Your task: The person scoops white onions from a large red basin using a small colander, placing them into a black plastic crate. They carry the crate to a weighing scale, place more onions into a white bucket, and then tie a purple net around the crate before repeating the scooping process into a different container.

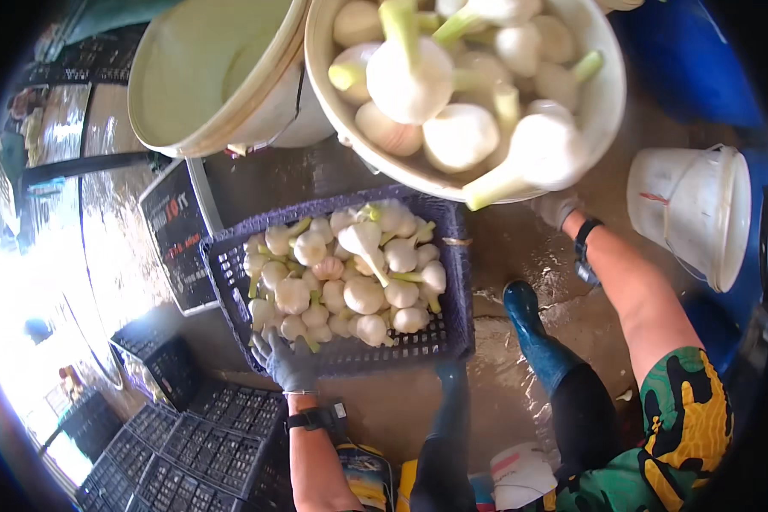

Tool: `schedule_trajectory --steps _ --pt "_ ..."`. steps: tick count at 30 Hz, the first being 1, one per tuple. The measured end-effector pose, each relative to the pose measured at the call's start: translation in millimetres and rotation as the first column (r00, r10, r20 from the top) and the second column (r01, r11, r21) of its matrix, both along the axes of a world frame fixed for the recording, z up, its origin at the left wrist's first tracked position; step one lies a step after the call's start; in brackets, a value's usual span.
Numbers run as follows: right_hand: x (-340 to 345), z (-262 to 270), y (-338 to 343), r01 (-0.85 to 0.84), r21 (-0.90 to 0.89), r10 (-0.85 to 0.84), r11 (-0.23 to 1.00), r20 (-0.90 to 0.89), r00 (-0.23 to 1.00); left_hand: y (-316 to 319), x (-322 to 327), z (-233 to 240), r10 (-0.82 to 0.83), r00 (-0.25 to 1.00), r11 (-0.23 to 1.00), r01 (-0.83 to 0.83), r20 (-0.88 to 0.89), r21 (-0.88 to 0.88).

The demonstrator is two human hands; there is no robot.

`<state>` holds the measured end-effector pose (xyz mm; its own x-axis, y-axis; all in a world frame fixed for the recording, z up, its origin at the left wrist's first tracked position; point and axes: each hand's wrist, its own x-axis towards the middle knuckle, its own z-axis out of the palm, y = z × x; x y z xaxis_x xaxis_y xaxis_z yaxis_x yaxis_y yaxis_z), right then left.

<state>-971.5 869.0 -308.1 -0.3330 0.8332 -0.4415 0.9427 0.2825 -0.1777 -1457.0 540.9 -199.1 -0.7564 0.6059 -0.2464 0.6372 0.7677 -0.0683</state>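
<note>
My left hand (289, 363), in a grey glove, is at the near left corner of a purple plastic crate (459, 281). Its fingers are spread over the rim beside the garlic bulbs (363, 294) that fill much of the crate. Above the crate, a white bucket (605, 128) holds water and large garlic bulbs (409, 80) with cut green stems. My gloved right hand (555, 208) is at the bucket's lower right edge. The bucket hides most of its fingers, so its grip cannot be made out.
Another large bucket (275, 109) with pale liquid stands at upper left. A white pail (675, 205) is at right, near blue barrels (685, 57). Black crates (198, 441) are stacked at lower left, below a dark sign board (179, 237). The brown floor (505, 365) looks wet.
</note>
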Motion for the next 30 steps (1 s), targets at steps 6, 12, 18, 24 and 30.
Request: schedule_trajectory --steps 6,12,18,24,30 --pt "-10 -26 -1 0.033 -0.150 -0.072 0.988 -0.262 0.962 11 -17 18 0.117 0.993 0.992 -0.117 0.004 -0.044" --pt "-58 125 -66 0.462 -0.196 -0.502 0.865 -0.385 0.775 15 -19 20 0.312 0.917 0.950 -0.305 0.250 -0.065" --pt "-158 301 -93 -0.035 -0.129 -0.068 0.991 -0.715 0.696 49 27 75 0.263 0.795 0.777 -0.511 0.546 0.369" --pt "-169 346 -12 -0.040 0.336 0.189 0.941 -0.426 0.885 196 138 219 -0.458 0.787 0.732 0.070 0.414 0.678" --pt "-185 307 85 0.064 0.229 0.083 0.971 -0.579 0.811 335 146 184 -0.452 0.864 0.758 0.239 0.224 0.606"
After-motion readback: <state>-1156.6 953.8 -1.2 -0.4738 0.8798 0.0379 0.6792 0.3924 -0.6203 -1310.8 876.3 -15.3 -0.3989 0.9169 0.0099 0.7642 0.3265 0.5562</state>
